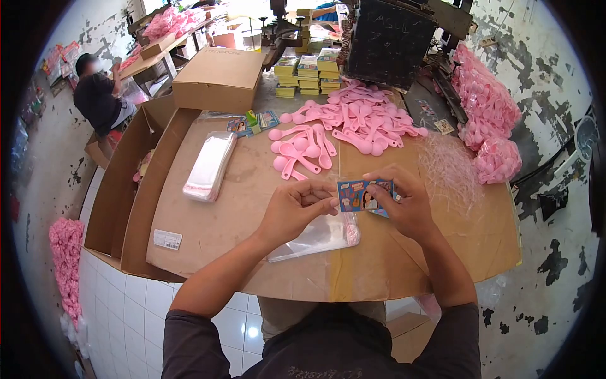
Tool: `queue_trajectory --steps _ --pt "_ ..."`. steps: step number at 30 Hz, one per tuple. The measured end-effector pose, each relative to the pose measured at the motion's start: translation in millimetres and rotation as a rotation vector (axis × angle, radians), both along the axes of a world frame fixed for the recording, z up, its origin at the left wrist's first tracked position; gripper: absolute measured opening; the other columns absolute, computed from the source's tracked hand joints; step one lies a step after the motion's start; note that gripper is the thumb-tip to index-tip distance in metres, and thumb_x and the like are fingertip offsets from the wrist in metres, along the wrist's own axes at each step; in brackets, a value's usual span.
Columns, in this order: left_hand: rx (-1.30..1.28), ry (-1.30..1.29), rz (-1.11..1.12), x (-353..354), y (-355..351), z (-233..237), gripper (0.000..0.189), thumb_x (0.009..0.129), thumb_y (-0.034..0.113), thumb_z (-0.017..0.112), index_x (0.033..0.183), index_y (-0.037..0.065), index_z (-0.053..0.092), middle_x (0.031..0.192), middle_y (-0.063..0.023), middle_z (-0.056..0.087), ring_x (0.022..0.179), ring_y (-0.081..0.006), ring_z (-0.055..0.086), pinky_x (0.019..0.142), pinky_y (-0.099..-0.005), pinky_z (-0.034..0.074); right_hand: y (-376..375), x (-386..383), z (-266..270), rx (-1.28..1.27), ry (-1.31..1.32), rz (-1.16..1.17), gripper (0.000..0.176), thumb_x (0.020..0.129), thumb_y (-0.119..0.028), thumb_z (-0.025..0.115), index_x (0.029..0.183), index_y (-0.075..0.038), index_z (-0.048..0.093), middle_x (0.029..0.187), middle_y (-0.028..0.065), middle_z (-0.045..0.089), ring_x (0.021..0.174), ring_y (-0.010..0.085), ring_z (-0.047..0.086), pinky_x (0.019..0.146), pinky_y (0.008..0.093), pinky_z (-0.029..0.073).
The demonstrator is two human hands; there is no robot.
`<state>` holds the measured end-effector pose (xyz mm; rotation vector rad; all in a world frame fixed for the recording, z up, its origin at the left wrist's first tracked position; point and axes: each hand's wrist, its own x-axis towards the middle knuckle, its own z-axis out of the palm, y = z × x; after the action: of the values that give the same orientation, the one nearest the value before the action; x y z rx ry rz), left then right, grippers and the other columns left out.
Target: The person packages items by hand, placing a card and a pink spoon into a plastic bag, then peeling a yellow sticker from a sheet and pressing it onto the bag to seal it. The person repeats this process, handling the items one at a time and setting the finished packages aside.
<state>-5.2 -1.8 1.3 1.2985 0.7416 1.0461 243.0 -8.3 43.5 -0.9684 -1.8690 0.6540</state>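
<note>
My right hand (401, 199) holds a small blue printed card (353, 196) with pictures on it, thumb on its face. My left hand (302, 205) has its thumb and fingers pinched together at the card's left edge. Below the hands, a clear plastic bag (315, 239) lies on the cardboard-covered table (391, 265). Pink plastic spoons (366, 120) are heaped just beyond my hands. A stack of clear bags (211, 165) rests on the left part of the table.
Open cardboard boxes (126, 196) stand along the left edge, a closed box (218, 77) behind. Stacks of cards (308, 74) are at the back. Bagged pink spoons (486, 95) and plastic strands (454, 170) lie at right. Another person (100, 95) sits far left.
</note>
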Motion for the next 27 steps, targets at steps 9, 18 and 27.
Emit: queue_trajectory --steps 9,18,27 --pt "0.126 0.129 -0.073 4.1 -5.4 0.0 0.038 0.095 0.005 0.073 0.129 -0.006 0.061 0.104 -0.013 0.075 0.092 -0.0145 0.073 0.081 -0.0253 0.059 -1.9 -11.3 4.9 -0.058 -0.167 0.152 0.025 0.091 -0.006 0.074 0.114 -0.001 0.071 0.095 0.0109 0.07 0.082 0.0172 0.068 0.07 0.0306 0.053" --pt "0.061 0.026 0.037 2.5 -5.3 5.4 0.04 0.095 0.004 0.073 0.131 -0.002 0.056 0.108 -0.0113 0.07 0.09 -0.0131 0.073 0.077 -0.0238 0.06 -9.1 -15.4 1.4 -0.049 -0.132 0.112 0.022 0.091 -0.009 0.074 0.11 0.001 0.07 0.092 0.009 0.068 0.079 0.0127 0.066 0.064 0.0263 0.051" --pt "0.04 0.02 0.025 2.8 -1.4 -2.7 0.044 0.095 0.004 0.073 0.134 -0.002 0.054 0.108 -0.0102 0.071 0.094 -0.0131 0.072 0.078 -0.0265 0.06 27.5 -20.9 -1.2 -0.17 -0.251 0.24 0.02 0.095 -0.014 0.071 0.111 -0.001 0.071 0.098 0.006 0.062 0.088 0.0152 0.061 0.076 0.0305 0.049"
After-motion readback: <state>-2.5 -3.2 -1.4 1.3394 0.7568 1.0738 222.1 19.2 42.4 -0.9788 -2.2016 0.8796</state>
